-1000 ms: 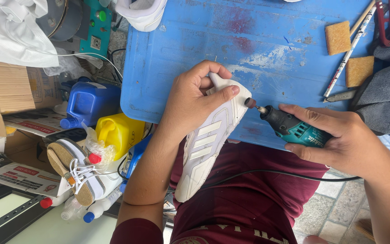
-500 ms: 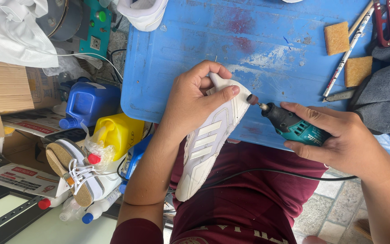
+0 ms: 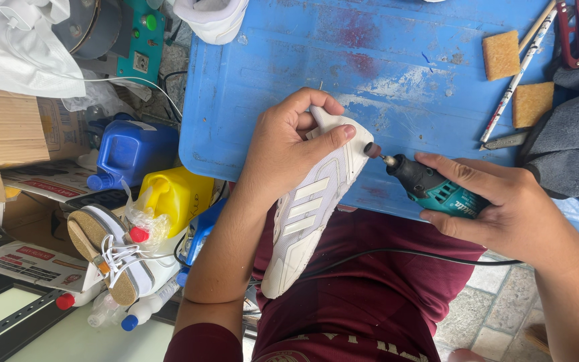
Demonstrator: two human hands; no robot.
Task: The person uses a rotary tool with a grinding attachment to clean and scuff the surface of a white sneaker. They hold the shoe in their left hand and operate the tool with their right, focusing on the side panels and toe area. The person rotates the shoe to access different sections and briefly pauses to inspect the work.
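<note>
Blue and scuffed, with pale worn patches and reddish stains, the plastic counter (image 3: pixel 289 80) fills the upper middle of the view. Over its near edge and the person's dark red lap lies a white sneaker (image 3: pixel 313 208), toe toward the body, heel raised onto the counter. Its upper is white mesh with three pale cream stripes slanting across the side, and the sole is off-white and chunky. The left hand (image 3: pixel 283 151) is clenched around the heel end, thumb pressed flat along the side, fingers curled over the heel tab. The right hand (image 3: pixel 504 204) grasps a teal and black rotary tool (image 3: pixel 430 186), its black cord trailing across the lap. The tool's small reddish-brown sanding drum (image 3: pixel 372 149) sits at the sneaker's heel edge; whether it touches I cannot tell. At the far right of the counter lie two tan sponge blocks (image 3: pixel 501 55), thin sticks (image 3: pixel 521 74) and grey cloth (image 3: pixel 571 141). Left of the counter stand a blue jug (image 3: pixel 132 151) and a yellow jug (image 3: pixel 175 194).
</note>
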